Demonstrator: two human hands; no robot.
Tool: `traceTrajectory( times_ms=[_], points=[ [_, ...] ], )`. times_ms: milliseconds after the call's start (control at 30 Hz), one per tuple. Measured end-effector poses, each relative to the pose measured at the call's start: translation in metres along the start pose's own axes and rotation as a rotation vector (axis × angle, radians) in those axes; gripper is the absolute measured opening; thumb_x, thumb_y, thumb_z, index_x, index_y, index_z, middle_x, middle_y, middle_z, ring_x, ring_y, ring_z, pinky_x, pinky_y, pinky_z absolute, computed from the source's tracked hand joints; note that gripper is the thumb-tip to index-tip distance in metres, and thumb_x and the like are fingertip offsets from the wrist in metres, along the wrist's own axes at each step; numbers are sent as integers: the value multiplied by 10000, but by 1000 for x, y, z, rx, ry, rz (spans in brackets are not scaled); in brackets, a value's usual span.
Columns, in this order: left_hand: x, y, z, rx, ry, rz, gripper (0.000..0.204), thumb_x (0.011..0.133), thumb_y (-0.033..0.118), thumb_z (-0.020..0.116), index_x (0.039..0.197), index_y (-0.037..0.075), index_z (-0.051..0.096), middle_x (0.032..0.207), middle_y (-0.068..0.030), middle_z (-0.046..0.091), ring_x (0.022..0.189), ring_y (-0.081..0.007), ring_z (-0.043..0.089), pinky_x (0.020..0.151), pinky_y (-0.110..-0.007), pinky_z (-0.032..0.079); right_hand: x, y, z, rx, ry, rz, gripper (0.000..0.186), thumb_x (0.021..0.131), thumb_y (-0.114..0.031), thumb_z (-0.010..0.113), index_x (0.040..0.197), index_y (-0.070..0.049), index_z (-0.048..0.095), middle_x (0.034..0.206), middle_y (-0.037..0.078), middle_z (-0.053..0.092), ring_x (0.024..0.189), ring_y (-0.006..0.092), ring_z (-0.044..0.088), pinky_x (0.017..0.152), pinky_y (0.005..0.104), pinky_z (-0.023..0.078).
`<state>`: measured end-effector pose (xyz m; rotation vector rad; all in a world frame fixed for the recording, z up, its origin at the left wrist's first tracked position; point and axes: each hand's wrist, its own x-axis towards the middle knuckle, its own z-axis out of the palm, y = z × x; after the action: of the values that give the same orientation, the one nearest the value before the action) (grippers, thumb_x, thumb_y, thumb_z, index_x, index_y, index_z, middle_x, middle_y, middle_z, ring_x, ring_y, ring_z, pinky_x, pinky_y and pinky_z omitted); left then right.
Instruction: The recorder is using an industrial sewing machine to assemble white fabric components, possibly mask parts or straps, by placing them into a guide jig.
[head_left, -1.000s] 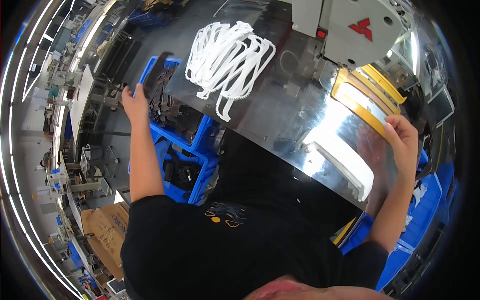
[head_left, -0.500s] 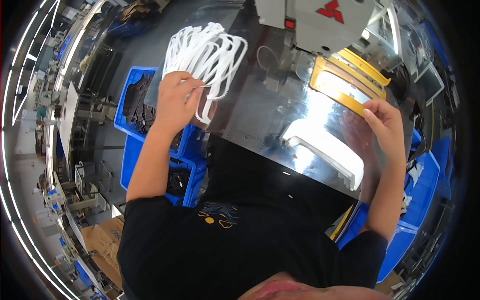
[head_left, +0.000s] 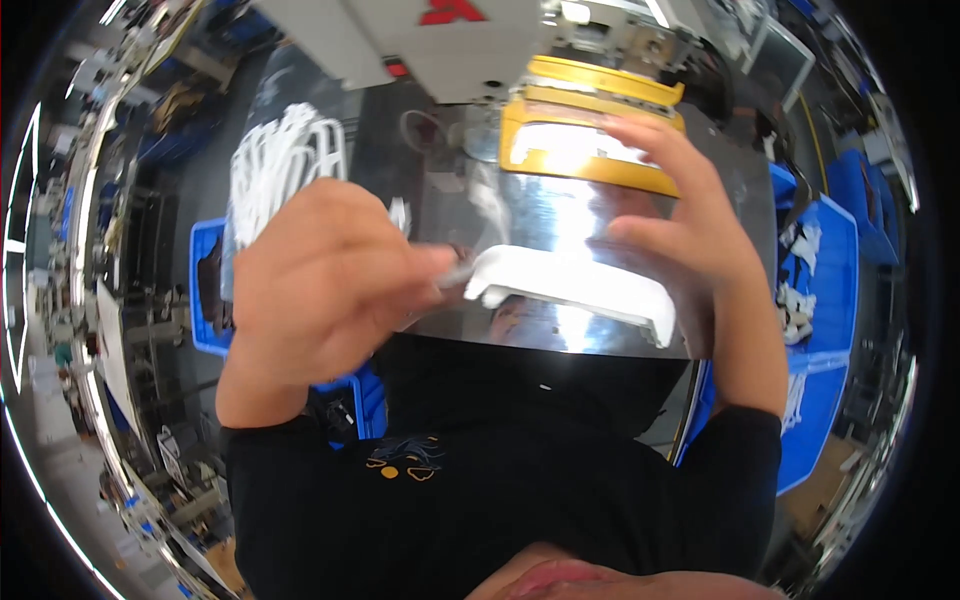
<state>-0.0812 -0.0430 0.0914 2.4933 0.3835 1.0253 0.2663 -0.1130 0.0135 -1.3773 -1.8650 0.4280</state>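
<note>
My left hand (head_left: 335,285) is closed and smeared by motion, held over the left part of the shiny metal table (head_left: 440,325). A thin pale strip (head_left: 458,276), blurred, shows at its fingertips, close to the left end of a white stack of curved pieces (head_left: 575,285) on the table. Behind that hand lies a bundle of white looped strips (head_left: 285,170), partly hidden. My right hand (head_left: 690,205) has its fingers apart and holds nothing. Its fingers are over the right side of a yellow frame (head_left: 590,178), under the machine; whether they touch it I cannot tell.
A white machine head (head_left: 440,50) with a red mark overhangs the back of the table. Blue bins (head_left: 825,260) with white pieces stand at the right. More blue bins (head_left: 208,335) are at the left, below the table.
My left hand has left the bundle and come nearer and rightward, towards the white stack. My right hand has let go of the yellow frame's edge and opened. The whole view has turned.
</note>
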Motion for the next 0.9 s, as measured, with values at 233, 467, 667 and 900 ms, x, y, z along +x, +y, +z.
traceTrajectory(
  times_ms=[233,467,667,900],
  points=[
    [30,-34,45,-166,75,147,287,807,20,869,1089,26,814,872,-86,724,779,-228,660,698,-334,531,-5,27,-17,293,-177,-59,365,830,-170,928,1141,-49,780,1095,85,784,1040,232,741,946,346,571],
    [15,-78,116,0,175,-389,142,934,48,809,1058,45,739,865,-74,739,765,-191,694,710,-317,548,-7,51,-45,501,-107,650,255,972,-285,826,887,-48,781,732,0,700,638,64,636,562,234,484],
    [15,-101,134,115,-13,-334,174,914,92,815,1075,41,775,950,-117,770,846,-295,720,789,-402,572,-6,66,-32,224,-68,732,370,984,-329,800,786,-27,721,661,13,649,593,82,600,555,275,464],
    [16,-95,125,295,-279,-274,335,927,178,780,1233,42,782,1084,-132,684,1018,-338,654,931,-431,533,-5,58,-38,69,-109,829,429,937,-337,824,728,8,678,624,53,625,574,132,587,547,314,451]
  ],
)
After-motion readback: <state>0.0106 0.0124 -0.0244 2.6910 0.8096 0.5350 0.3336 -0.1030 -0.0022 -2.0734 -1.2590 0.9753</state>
